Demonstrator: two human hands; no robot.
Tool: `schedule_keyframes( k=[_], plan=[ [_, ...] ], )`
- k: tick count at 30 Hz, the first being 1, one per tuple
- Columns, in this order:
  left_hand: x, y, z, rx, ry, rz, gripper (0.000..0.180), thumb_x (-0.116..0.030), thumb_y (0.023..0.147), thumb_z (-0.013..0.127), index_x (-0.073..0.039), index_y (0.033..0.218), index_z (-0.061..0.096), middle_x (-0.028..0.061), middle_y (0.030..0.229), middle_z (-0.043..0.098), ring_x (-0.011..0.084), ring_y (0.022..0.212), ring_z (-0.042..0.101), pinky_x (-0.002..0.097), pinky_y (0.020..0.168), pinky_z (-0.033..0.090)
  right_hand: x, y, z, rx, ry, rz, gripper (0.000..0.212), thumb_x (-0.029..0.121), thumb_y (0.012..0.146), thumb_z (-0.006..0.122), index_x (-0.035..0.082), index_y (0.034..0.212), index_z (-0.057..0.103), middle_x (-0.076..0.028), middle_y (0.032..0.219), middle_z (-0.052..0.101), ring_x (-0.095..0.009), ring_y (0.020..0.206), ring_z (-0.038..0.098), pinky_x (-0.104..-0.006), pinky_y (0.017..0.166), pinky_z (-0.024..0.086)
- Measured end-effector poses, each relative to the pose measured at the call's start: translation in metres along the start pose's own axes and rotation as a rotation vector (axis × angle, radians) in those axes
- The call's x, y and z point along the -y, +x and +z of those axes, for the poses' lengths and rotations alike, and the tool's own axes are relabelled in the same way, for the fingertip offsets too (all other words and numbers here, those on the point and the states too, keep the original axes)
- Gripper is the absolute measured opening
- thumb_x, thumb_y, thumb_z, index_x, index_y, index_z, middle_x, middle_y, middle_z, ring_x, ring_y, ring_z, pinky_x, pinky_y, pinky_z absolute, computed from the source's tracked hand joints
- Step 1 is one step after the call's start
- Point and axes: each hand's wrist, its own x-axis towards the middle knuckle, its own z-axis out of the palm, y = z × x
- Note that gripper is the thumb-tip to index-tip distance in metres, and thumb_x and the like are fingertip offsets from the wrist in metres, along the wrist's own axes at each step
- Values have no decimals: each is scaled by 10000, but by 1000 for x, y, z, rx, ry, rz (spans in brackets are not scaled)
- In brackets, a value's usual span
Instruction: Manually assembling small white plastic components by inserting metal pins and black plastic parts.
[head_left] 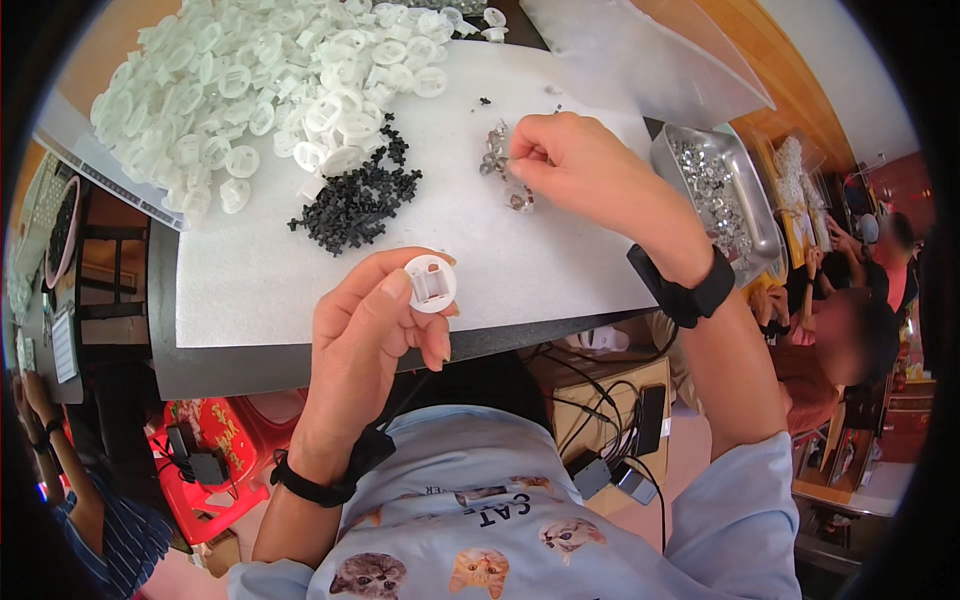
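My left hand (365,330) holds a round white plastic part (432,284) between thumb and fingers, its hollow with a square frame turned up. Over the white sheet (560,280), my right hand (570,155) is closed in a pinch beside a small cluster of shiny clear-and-metal pieces (518,198). Its fingertips hide whatever they may grip. Left of that cluster lies a pile of tiny black cross-shaped pieces (355,205). A large heap of translucent white round parts (270,80) spreads behind the black pile.
A metal tray (745,190) of shiny small parts stands at the right table edge. At the back right is a clear plastic sheet or bag (650,50). Below the table are cables and adapters (610,440) and a red stool (215,450). Other people (840,330) sit at right.
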Motion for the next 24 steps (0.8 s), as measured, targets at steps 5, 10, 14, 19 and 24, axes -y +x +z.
schedule_keyframes(
  k=[5, 10, 14, 19, 24],
  plan=[
    [0, 0, -1, 5, -3, -1, 355, -238, 979, 448, 61, 1147, 542, 120, 859, 631, 142, 635, 590, 255, 553, 478, 5, 3, 2, 42, -48, 31, 94, 73, 757, 541, 2, 756, 602, -173, 689, 617, -348, 645, 594, -429, 586, 453],
    [0, -1, -1, 8, -6, -2, 357, -238, 979, 448, 62, 1149, 542, 122, 859, 631, 142, 636, 591, 253, 548, 477, -2, 1, 0, -35, -178, -21, 106, 55, 772, 520, 1, 780, 611, -187, 761, 628, -365, 739, 608, -445, 647, 464],
    [1, -1, -2, 9, -18, 0, 354, -235, 980, 446, 62, 1148, 543, 124, 862, 630, 143, 636, 591, 253, 547, 477, -5, 0, -5, -58, -184, -24, 120, 50, 783, 507, 3, 804, 616, -192, 799, 630, -366, 781, 608, -443, 679, 468],
    [1, 0, -2, 12, -24, 5, 348, -228, 982, 443, 62, 1149, 543, 126, 867, 629, 144, 634, 592, 255, 546, 483, 3, 7, -13, 48, -169, -2, 124, 55, 787, 511, 9, 824, 620, -185, 846, 638, -354, 791, 610, -428, 685, 478],
    [0, 1, -2, 11, -18, -2, 352, -229, 983, 443, 64, 1151, 540, 127, 866, 629, 145, 634, 592, 255, 546, 485, 1, 11, 3, 31, -164, -94, 118, 88, 780, 537, 5, 816, 613, -170, 808, 633, -341, 770, 610, -433, 672, 474]
  ],
)
